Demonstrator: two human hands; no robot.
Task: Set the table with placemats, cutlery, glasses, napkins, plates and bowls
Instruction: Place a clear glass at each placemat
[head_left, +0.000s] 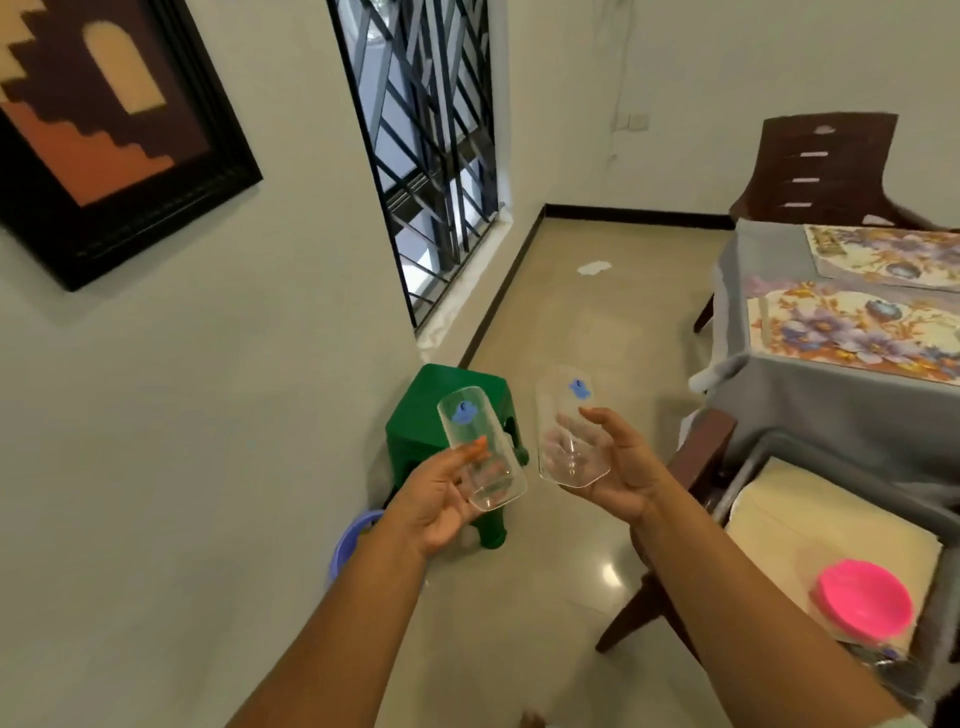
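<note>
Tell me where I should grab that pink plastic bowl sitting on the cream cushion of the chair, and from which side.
Take the pink plastic bowl by its rim, coming from above. It seems to lie on a stack of pale plates with its opening up, so the rim is the easiest part to pinch. Both the left hand and the right hand hold clear glasses, so one must be set down first.

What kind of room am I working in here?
Most likely a home dining room: a cloth-covered table with floral placemats, a wooden chair behind it, and a framed picture on the wall. Each hand holds a clear glass.
</note>
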